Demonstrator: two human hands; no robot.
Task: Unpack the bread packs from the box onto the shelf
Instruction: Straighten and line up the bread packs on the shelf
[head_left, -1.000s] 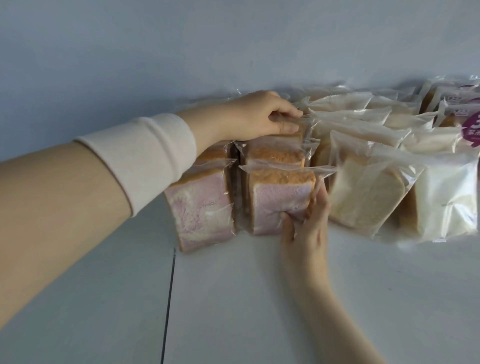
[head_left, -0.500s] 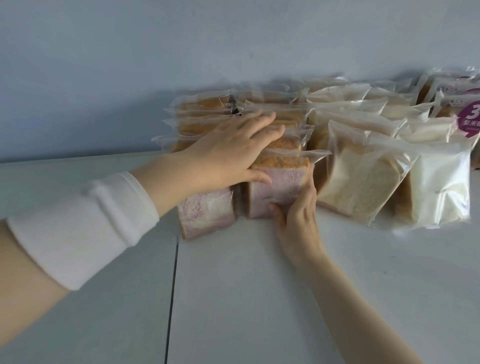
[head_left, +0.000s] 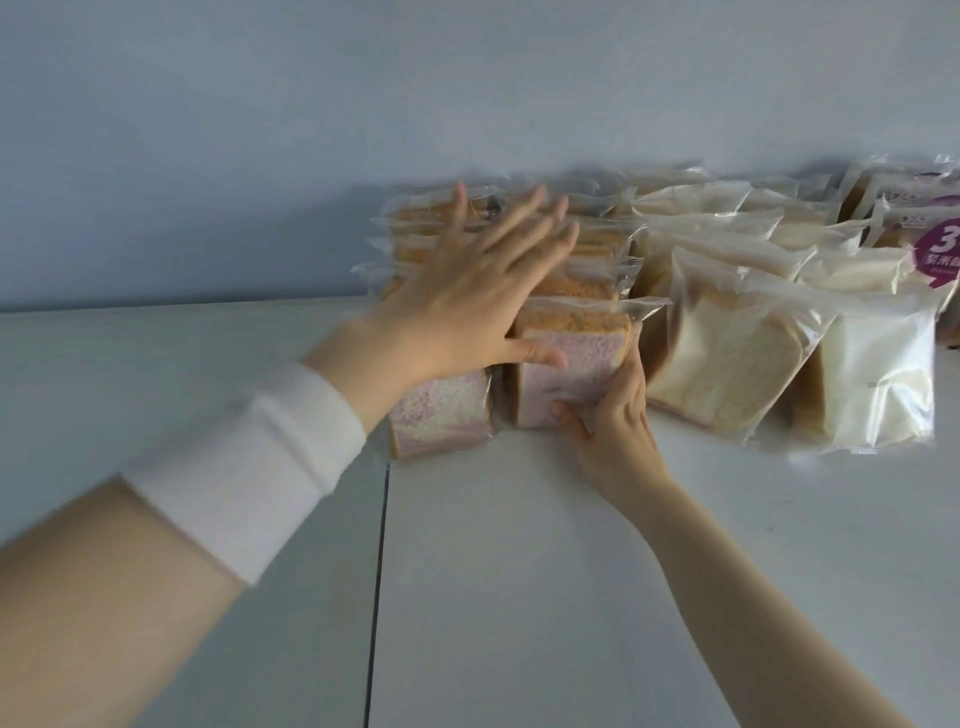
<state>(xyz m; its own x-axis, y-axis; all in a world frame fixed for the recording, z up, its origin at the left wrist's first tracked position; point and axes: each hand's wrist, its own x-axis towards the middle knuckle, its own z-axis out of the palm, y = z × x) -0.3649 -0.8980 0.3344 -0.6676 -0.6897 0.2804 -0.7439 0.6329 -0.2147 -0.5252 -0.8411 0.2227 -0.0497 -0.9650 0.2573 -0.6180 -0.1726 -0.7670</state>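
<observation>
Clear-plastic pack of pink-and-white bread (head_left: 561, 374), front row on white shelf (head_left: 519, 571): right hand (head_left: 610, 431) grips its lower corner; left hand (head_left: 467, 306) above, blurred, fingers spread wide.

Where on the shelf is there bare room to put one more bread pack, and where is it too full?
Bare shelf lies left of the pink packs, up to the wall, and in front of all the rows. Crowded: the pink packs through the white packs, where the left hand spreads and the right hand grips one.
</observation>
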